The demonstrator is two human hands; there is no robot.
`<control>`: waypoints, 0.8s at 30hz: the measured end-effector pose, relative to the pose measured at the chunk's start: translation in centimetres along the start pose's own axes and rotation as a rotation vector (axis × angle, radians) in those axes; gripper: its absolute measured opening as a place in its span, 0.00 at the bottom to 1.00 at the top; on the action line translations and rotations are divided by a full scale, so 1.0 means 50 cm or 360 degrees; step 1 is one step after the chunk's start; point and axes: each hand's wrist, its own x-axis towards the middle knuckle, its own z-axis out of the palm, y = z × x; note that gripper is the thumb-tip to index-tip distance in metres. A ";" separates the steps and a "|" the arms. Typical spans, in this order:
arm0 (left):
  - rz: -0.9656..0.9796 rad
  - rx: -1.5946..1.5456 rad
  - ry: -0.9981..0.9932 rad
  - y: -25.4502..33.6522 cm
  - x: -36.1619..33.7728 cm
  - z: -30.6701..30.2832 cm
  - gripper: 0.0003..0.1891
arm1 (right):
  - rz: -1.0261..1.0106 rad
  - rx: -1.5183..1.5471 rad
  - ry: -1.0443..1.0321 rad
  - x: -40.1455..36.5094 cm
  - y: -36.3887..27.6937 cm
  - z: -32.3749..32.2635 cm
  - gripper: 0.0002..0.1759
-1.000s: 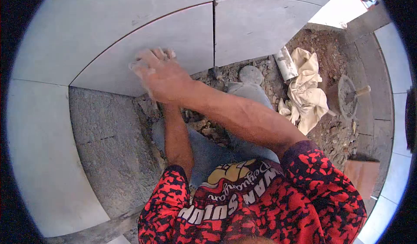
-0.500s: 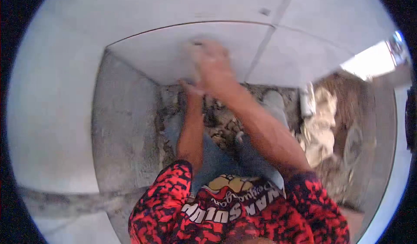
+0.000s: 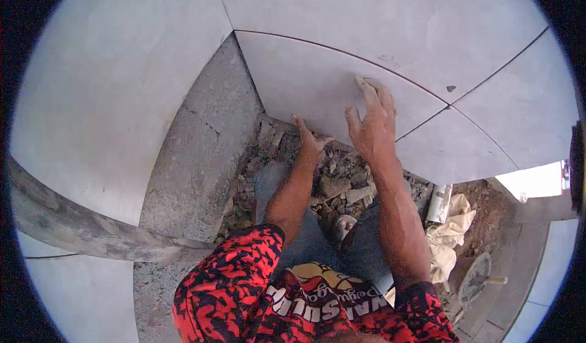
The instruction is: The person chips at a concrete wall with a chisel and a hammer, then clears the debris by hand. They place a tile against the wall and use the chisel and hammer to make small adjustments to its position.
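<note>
Right hand (image 3: 375, 123): grip open, fingers spread against the right part of the pale grey rectangular tile (image 3: 305, 74), nothing enclosed. Left hand (image 3: 312, 140): grip open at the tile's lower edge; contact cannot be told. One second ago the right hand lay farther left, overlapping the left; both are now apart. The tile stands above grey broken rubble (image 3: 336, 184).

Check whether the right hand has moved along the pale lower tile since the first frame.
Yes: the right hand has moved right along the pale lower tile, closer to the joint at its right end.
</note>
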 end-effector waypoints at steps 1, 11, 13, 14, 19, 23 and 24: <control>0.0031 0.0076 -0.0038 0.001 0.002 -0.007 0.48 | -0.0003 -0.0024 0.0003 0.000 0.000 0.000 0.28; -0.0190 -0.0017 0.0230 0.009 -0.020 0.020 0.49 | 0.0073 -0.0050 0.0010 0.006 -0.004 0.002 0.31; -0.0140 0.0020 0.0211 0.006 -0.002 0.005 0.49 | 0.0049 -0.0037 0.0019 0.005 0.001 0.004 0.31; -0.0091 0.0059 0.0190 0.002 0.008 -0.002 0.49 | 0.0048 -0.0043 0.0018 0.005 0.002 0.005 0.31; -0.0090 0.0049 0.0122 0.013 -0.038 0.031 0.49 | 0.0094 -0.0119 -0.0006 0.006 0.000 0.006 0.30; -0.0037 0.0097 -0.0021 0.008 -0.028 0.015 0.49 | 0.0147 -0.0008 -0.0040 0.007 -0.005 -0.003 0.30; -0.0054 0.0105 -0.0024 0.006 -0.014 0.004 0.49 | 0.0133 -0.0038 -0.0009 0.008 -0.004 0.000 0.30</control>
